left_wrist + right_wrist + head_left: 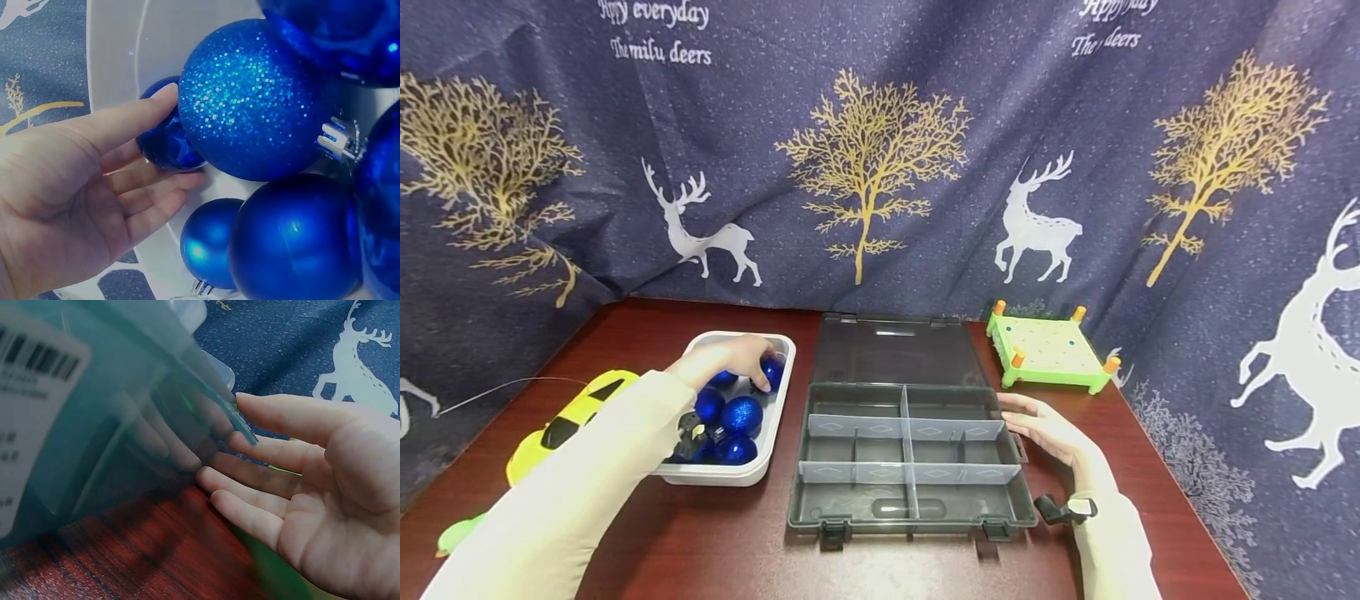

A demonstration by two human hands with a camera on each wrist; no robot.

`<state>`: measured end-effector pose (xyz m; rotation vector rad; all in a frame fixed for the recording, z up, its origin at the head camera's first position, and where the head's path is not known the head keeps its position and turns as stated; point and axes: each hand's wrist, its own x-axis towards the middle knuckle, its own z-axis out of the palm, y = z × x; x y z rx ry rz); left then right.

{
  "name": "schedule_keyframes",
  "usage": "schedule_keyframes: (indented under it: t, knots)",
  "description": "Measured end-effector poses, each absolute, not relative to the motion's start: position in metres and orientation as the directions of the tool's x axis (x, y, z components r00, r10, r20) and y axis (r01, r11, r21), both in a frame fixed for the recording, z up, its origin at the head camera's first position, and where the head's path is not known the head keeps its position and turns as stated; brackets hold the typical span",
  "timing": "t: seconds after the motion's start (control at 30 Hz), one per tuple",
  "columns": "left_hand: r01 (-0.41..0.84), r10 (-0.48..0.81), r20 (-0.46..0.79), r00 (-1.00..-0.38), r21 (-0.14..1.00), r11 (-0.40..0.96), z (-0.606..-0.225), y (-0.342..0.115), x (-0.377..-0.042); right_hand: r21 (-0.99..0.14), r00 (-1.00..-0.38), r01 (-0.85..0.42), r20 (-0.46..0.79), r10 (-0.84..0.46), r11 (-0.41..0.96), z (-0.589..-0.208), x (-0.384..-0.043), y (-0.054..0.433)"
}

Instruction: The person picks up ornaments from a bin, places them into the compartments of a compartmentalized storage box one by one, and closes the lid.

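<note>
In the head view my left hand [747, 356] reaches into a white tray [722, 477] and pinches a small shiny blue Christmas ball [771, 374] at the tray's far right corner. The left wrist view shows thumb and fingers around that ball, partly hidden behind a larger glittery ball [244, 103]. Several other blue balls, matte and shiny, lie in the tray. A dark see-through compartment box [958, 502] stands to the right with its lid [895, 354] folded back. Fingers extended, my right hand [1045, 425] touches the box's right side.
A yellow toy car [583, 412] lies left of the tray, under my left forearm. Part of a green object [458, 533] shows at the left edge. Behind the right hand stands a light green pegged toy frame [1048, 350]. A patterned cloth hangs behind the table.
</note>
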<state>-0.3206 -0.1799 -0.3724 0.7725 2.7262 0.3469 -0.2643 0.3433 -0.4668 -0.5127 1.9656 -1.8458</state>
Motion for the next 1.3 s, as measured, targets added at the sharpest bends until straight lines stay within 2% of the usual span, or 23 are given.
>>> schedule_keyframes:
  t: [0.33, 0.6, 0.9, 1.3]
  knots:
    - [0.474, 0.521, -0.176, -0.835, 0.251, 0.844, -0.360, -0.189, -0.315, -0.999, -0.844, -0.024, -0.002, -0.537, 0.043, -0.469, -0.264, 0.344]
    - [0.449, 0.504, -0.109, -0.857, 0.323, 0.833, -0.347, -0.201, -0.310, -0.997, -0.861, -0.014, -0.024, -0.508, 0.070, -0.468, -0.264, 0.342]
    - [0.376, 0.419, -0.014, -0.908, 0.417, 0.827, -0.327, -0.211, -0.302, -0.999, -0.853, -0.014, -0.015, -0.522, 0.050, -0.469, -0.264, 0.343]
    - [0.410, 0.379, 0.169, -0.910, 0.507, 0.758, -0.317, -0.188, -0.304, -0.999, -0.864, -0.003, -0.024, -0.503, 0.051, -0.469, -0.263, 0.343]
